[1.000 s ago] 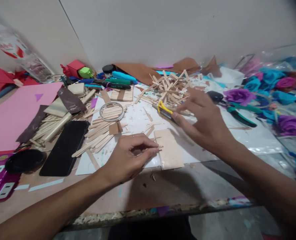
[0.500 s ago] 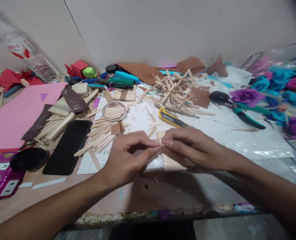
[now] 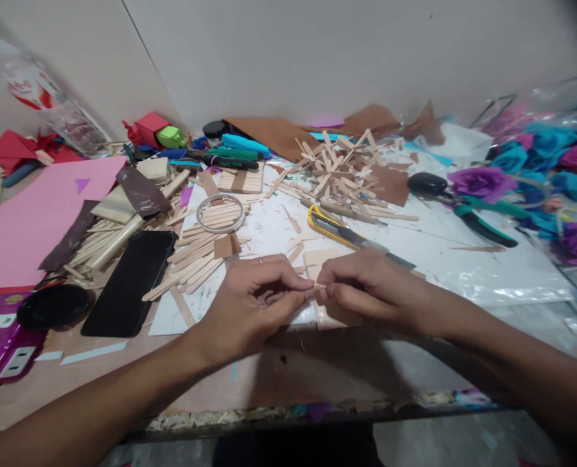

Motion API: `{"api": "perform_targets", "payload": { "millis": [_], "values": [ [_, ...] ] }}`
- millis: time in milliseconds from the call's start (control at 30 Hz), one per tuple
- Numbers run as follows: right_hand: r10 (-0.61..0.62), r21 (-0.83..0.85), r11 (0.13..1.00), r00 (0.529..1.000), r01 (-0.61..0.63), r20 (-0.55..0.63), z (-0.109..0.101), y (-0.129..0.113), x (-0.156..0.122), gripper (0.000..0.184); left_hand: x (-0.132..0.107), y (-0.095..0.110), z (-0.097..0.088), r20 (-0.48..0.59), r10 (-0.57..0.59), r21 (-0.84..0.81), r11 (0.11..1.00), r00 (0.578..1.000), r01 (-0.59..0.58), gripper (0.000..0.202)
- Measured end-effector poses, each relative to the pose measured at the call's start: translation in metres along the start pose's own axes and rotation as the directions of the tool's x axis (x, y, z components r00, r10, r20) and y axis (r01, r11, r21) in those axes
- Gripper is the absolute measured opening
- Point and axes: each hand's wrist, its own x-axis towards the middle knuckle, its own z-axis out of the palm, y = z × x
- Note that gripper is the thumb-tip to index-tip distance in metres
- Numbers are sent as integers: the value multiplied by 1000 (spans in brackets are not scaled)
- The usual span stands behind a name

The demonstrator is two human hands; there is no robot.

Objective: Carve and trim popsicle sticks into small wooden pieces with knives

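Note:
My left hand (image 3: 254, 305) and my right hand (image 3: 366, 288) meet fingertip to fingertip over a small panel of glued wooden sticks (image 3: 320, 259) on a white sheet (image 3: 269, 233). Both pinch a small wooden stick piece (image 3: 319, 286) between thumb and fingers. A yellow utility knife (image 3: 334, 230) lies just beyond my right hand. Loose wooden sticks (image 3: 200, 256) lie left of my left hand, under a roll of clear tape (image 3: 220, 214).
A black phone (image 3: 130, 282) and a dark lid (image 3: 54, 305) lie at the left, beside a pink sheet (image 3: 30, 220). A heap of cut sticks (image 3: 339, 172) sits behind. Green-handled pliers (image 3: 478, 220) and paper flowers (image 3: 536, 162) are at the right.
My right hand set the yellow knife down on the white sheet, came back to my left hand, and now pinches the small stick piece with it.

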Motion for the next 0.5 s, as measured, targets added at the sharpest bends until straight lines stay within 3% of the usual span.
{"api": "perform_targets", "payload": {
  "millis": [300,500],
  "values": [
    [-23,-36,999,1000,22,-15,4,3,-1,18,1,7,-2,53,-42,-3,999,998,42,13],
    [7,49,999,992,-1,-123,15,-2,-2,20,4,3,0,53,-72,-265,961,996,83,8]
  ]
}}
